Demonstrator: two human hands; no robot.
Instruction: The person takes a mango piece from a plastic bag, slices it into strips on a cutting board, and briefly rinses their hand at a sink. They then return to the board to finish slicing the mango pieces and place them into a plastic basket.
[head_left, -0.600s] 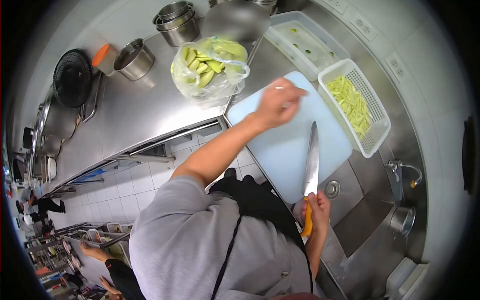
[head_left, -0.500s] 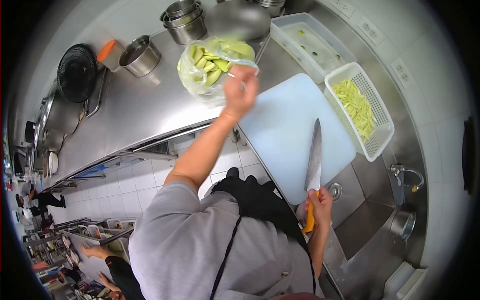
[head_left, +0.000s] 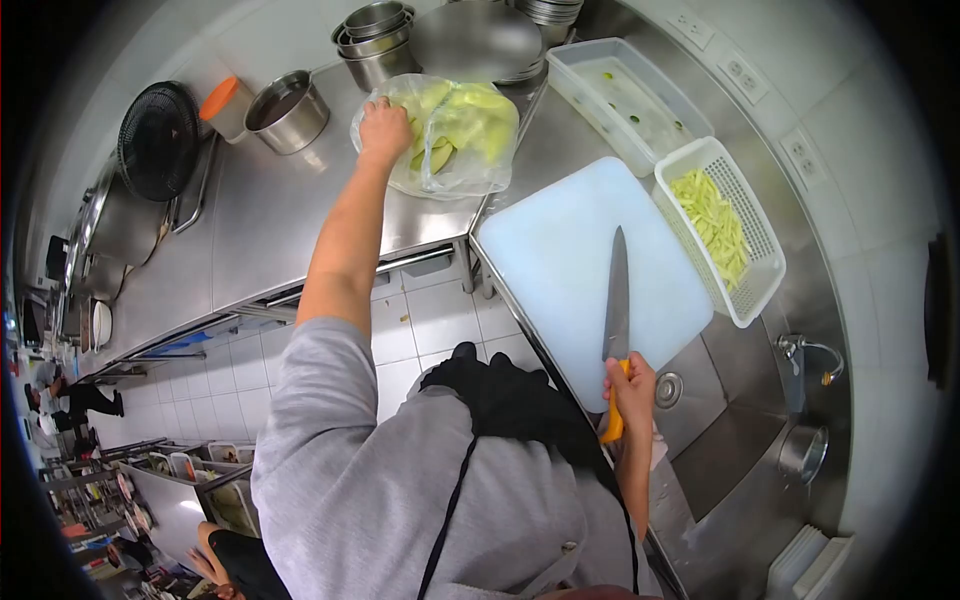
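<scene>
My left hand (head_left: 386, 130) grips the left edge of a clear plastic bag (head_left: 468, 180) on the steel counter; pale green vegetable pieces (head_left: 470, 110) show inside it. In my right hand (head_left: 630, 390) is the yellow handle of a large knife (head_left: 618, 290). Its blade points away from me over the white cutting board (head_left: 560, 240). Right of the board, a white perforated basket (head_left: 757, 215) holds thin green strips (head_left: 712, 225).
Behind the basket lies a clear plastic container (head_left: 610, 110). Steel pots (head_left: 288, 115) and an orange-lidded tub (head_left: 225, 105) line the counter's back. At right are a sink (head_left: 715, 450) and faucet (head_left: 810, 350). A co-worker's arm (head_left: 245, 560) shows at lower left.
My left hand has moved left from the bag's right side to its left edge, and the bag now covers more of the pieces. The knife has shifted slightly left. The co-worker's arms have moved.
</scene>
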